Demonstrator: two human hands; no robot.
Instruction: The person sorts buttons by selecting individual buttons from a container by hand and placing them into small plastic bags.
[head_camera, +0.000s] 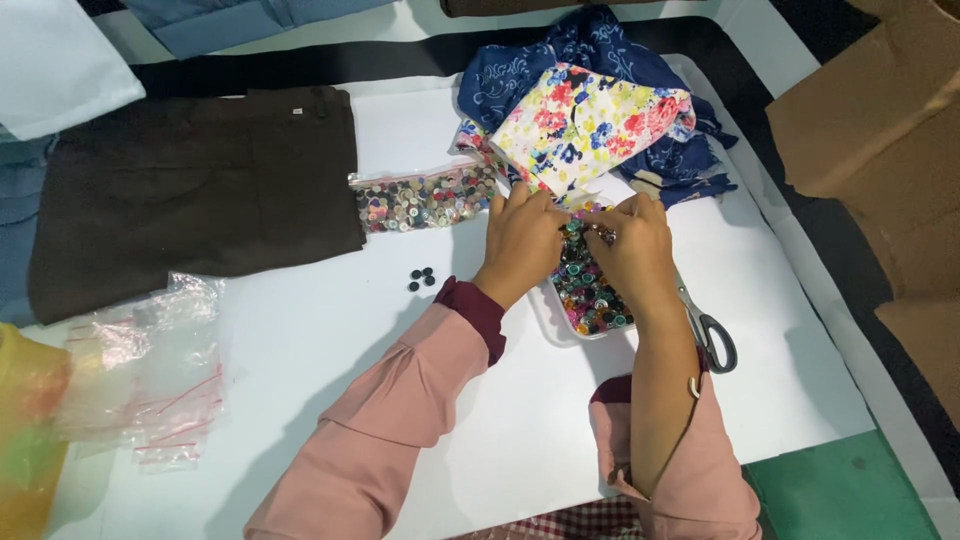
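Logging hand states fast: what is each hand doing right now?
Left hand: fingers curled over the tray of buttons; grip cannot be told.
Right hand: same, cannot be told.

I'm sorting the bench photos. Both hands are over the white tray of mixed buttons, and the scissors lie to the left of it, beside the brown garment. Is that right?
Not quite. In the head view the scissors lie right of the tray, by the right hand, not beside the brown garment. The left hand is over the buttons too.

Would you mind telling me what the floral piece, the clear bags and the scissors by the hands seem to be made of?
The floral piece looks like thin woven cloth, matte, with soft creases. The clear bags seem to be glossy plastic film, crinkled, with red seal strips. The scissors appear to have shiny metal blades and dark, probably plastic, handles.
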